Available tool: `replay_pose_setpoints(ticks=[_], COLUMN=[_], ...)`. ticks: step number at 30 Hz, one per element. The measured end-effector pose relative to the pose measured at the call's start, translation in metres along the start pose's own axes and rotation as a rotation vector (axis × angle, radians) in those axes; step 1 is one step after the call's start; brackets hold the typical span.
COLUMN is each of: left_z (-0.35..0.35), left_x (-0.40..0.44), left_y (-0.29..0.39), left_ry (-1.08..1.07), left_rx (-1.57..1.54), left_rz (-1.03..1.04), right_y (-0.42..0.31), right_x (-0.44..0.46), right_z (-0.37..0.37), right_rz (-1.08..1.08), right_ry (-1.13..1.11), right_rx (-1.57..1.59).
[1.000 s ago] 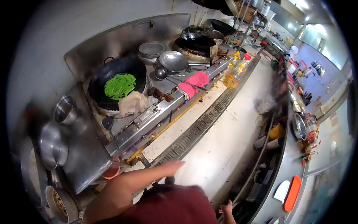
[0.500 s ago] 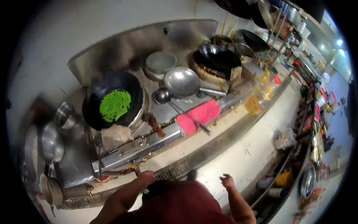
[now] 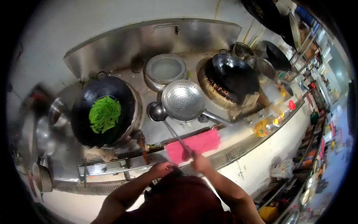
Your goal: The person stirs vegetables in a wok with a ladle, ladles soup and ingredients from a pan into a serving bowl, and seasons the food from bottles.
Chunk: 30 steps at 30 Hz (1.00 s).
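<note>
My right hand (image 3: 201, 164) is closed on the handle end of a ladle (image 3: 158, 111), slightly blurred. The ladle's bowl rests on the stove top, and its handle crosses a folded pink towel (image 3: 205, 142). My left hand (image 3: 162, 170) is at the stove's front edge, by the towel's lower left corner; its fingers are too unclear to read. A large perforated strainer (image 3: 183, 98) lies beside the ladle, its handle pointing right. To the left, a black wok (image 3: 82, 121) on a burner holds sliced green vegetables (image 3: 105, 115).
Behind the strainer stands a round metal pot (image 3: 149, 76) of cloudy liquid. Another black wok (image 3: 238, 80) sits on the right burner. Oil bottles (image 3: 262, 128) line the front ledge at right. Metal bowls (image 3: 45, 136) crowd the left side. A tap (image 3: 166, 26) projects from the back panel.
My right hand has moved up and left from below the counter to the ladle's handle. My left hand has shifted right. The view has turned and come nearer the stove.
</note>
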<state>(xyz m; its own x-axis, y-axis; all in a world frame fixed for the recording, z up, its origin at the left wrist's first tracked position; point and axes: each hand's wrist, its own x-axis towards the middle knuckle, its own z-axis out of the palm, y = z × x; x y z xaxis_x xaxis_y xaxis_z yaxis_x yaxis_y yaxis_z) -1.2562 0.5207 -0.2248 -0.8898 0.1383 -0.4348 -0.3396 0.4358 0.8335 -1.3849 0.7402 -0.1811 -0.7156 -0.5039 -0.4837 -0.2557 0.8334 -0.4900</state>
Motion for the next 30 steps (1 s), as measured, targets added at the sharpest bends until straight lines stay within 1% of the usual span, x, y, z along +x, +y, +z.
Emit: replay_pose_setpoints(ticks=[1, 2, 3, 4, 5, 6, 7, 8, 9, 11, 12, 13, 16, 18, 19, 20, 21, 23, 24, 26, 27, 28, 29, 30], left_z=[0.0, 0.006, 0.016, 0.027, 0.034, 0.033, 0.037, 0.04, 0.044, 0.062, 0.069, 0.077, 0.099, 0.111, 0.118, 0.141, 0.158, 0.174, 0.146, 0.108, 0.103, 0.142, 0.141, 0.138], left_x=[0.015, 0.036, 0.064, 0.09, 0.106, 0.121, 0.139, 0.157, 0.176, 0.217, 0.238, 0.257, 0.318, 0.358, 0.376, 0.405, 0.426, 0.437, 0.39, 0.332, 0.323, 0.367, 0.366, 0.361], left_y=[0.011, 0.011, -0.006, -0.021, -0.026, -0.016, 0.005, 0.027, 0.045, 0.081, 0.098, 0.115, 0.161, 0.174, 0.176, 0.148, 0.125, 0.103, 0.181, 0.233, 0.233, 0.164, 0.172, 0.188], left_ry=[-0.066, -0.07, -0.146, -0.222, -0.298, -0.296, -0.362, -0.432, -0.46, -0.458, -0.416, -0.348, -0.038, 0.175, 0.237, 0.199, 0.229, 0.371, 0.51, 0.395, 0.32, 0.27, 0.293, 0.407], left_rx=[-0.003, -0.02, -0.036, -0.054, -0.076, -0.083, -0.169, -0.258, -0.351, -0.592, -0.721, -0.846, -1.22, -1.353, -1.37, -1.38, -1.387, -1.583, -1.695, -1.494, -1.389, -1.463, -1.463, -1.246], left_rz=[0.005, 0.015, 0.081, 0.146, 0.205, 0.198, 0.245, 0.287, 0.284, 0.205, 0.141, 0.069, -0.126, -0.214, -0.232, -0.225, -0.228, -0.182, -0.237, -0.041, -0.027, -0.006, -0.004, -0.064], right_y=[0.017, 0.038, 0.055, 0.017, 0.017, 0.02, 0.027, 0.041, 0.043, 0.04, 0.038, 0.036, 0.057, 0.085, 0.096, 0.107, 0.12, 0.137, 0.146, 0.164, 0.172, 0.177, 0.18, 0.182], right_x=[0.009, 0.014, 0.029, 0.009, 0.004, 0.005, 0.009, 0.015, 0.024, 0.03, 0.029, 0.03, 0.034, 0.036, 0.036, 0.038, 0.043, 0.049, 0.054, 0.067, 0.071, 0.077, 0.082, 0.088], right_z=[-0.012, -0.026, -0.031, -0.083, -0.1, -0.113, -0.121, -0.12, -0.129, -0.154, -0.174, -0.196, -0.237, -0.253, -0.265, -0.273, -0.279, -0.298, -0.298, -0.298, -0.295, -0.297, -0.294, -0.291], right_rz=[0.009, -0.184, -0.385, 0.07, 0.077, 0.04, 0.005, -0.029, -0.034, -0.217, -0.163, -0.164, -0.213, -0.248, -0.285, -0.327, -0.337, -0.35, -0.406, -0.516, -0.474, -0.465, -0.462, -0.458], right_ry=[-0.007, -0.035, -0.058, -0.327, -0.333, -0.428, -0.526, -0.572, -0.583, -0.605, -0.61, -0.618, -0.709, -0.7, -0.678, -0.652, -0.681, -0.655, -0.658, -0.663, -0.704, -0.73, -0.723, -0.715], right_rx=[-0.023, 0.092, 0.219, 0.525, 0.521, 0.691, 0.859, 0.96, 0.952, 1.028, 1.022, 1.015, 1.138, 1.088, 1.044, 0.994, 0.989, 0.815, 0.836, 0.88, 0.955, 0.966, 0.959, 0.952])
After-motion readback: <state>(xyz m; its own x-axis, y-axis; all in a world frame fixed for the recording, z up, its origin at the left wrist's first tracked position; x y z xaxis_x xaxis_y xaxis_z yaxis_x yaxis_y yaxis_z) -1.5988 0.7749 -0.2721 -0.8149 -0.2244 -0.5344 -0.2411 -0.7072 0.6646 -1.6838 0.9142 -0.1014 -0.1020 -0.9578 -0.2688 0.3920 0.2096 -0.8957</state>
